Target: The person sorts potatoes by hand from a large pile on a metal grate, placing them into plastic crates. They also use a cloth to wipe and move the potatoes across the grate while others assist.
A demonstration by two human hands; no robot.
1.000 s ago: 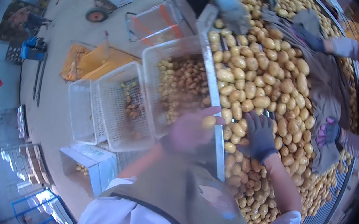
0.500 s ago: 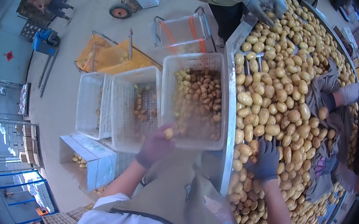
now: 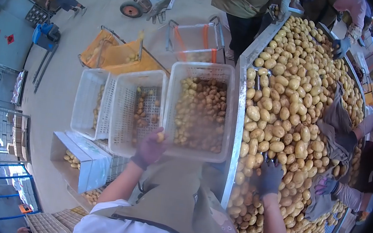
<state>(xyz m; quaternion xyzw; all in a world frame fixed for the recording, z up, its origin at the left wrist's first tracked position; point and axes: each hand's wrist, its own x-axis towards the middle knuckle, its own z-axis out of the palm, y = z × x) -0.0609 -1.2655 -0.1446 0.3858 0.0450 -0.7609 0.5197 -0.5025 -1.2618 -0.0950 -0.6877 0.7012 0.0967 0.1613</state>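
Observation:
My left hand [image 3: 150, 148], in a purplish-grey glove, is closed around a small potato [image 3: 160, 137]. It is over the near rims of the middle white crate [image 3: 117, 108] and the right white crate [image 3: 193, 154]. My right hand [image 3: 270, 177], in a dark grey glove, lies on the heap of potatoes [image 3: 301, 149] with its fingers stretched out and apart. That heap covers a metal-edged sorting table [image 3: 236, 136]. Brown potatoes and paler ones lie in the right crate, and a few brown ones in the middle crate.
A third white crate [image 3: 86, 104] and a cardboard box [image 3: 95, 161] stand at left. Beyond are a yellow-sided cart [image 3: 121, 62], an orange-strapped trolley [image 3: 193, 40] and a hand truck [image 3: 132, 8]. Co-workers' gloved hands and a grey cloth [image 3: 335, 116] are around the table.
My left hand has shifted slightly left with the potato. My right hand remains on the heap. The co-worker at the top has swung one gloved hand from the table out to the left.

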